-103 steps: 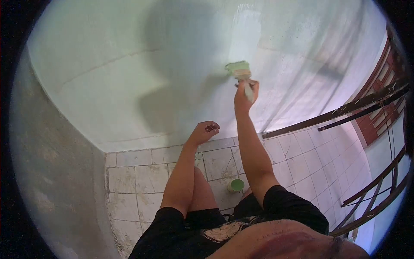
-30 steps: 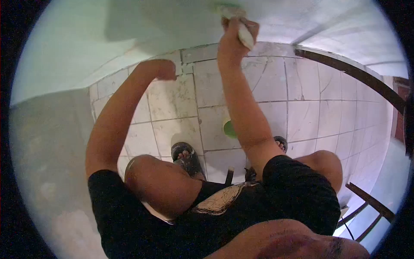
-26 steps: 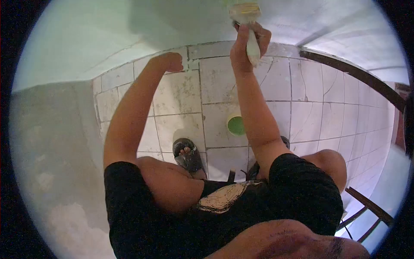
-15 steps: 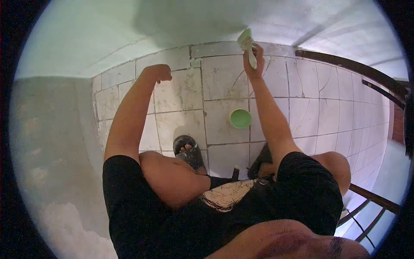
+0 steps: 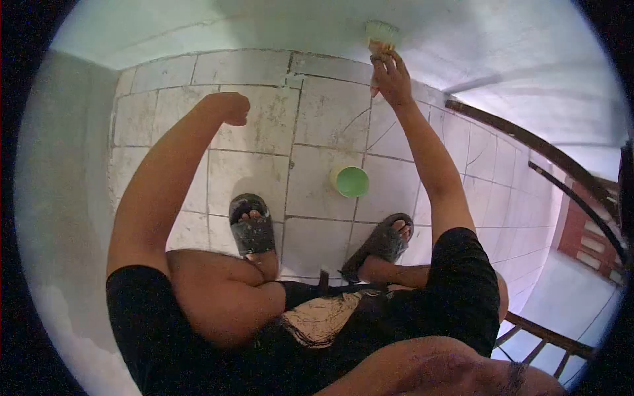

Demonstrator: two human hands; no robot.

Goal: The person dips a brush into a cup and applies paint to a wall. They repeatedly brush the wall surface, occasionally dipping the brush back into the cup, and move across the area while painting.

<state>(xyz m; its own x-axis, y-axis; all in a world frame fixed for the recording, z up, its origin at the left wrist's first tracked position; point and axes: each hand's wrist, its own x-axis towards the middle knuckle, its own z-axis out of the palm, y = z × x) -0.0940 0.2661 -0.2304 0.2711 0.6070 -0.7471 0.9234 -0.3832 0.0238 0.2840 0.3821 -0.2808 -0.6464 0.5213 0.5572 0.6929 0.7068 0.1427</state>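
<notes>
A paintbrush (image 5: 382, 30) with pale green bristles is gripped by its handle in my right hand (image 5: 393, 78). Its bristles are against the lower part of the pale green wall (image 5: 297, 23), just above the row of tiles at its foot. My left hand (image 5: 228, 107) is closed in a loose fist in front of the tiles, with nothing seen in it. Between my feet and the wall, a round tub (image 5: 351, 181) of light green paint stands on the tiled floor (image 5: 317, 237), apart from both hands.
My feet in dark, paint-spotted slides (image 5: 253, 228) are on either side of the tub's near side. A dark metal rail (image 5: 528, 136) runs along the right. A grey wall (image 5: 63, 171) stands at the left, and brick-red panels (image 5: 588, 231) show far right.
My right hand has moved up with the paintbrush, and its bristles now lie higher on the wall. My left fist stays closed. The view has shifted, with more of both feet showing.
</notes>
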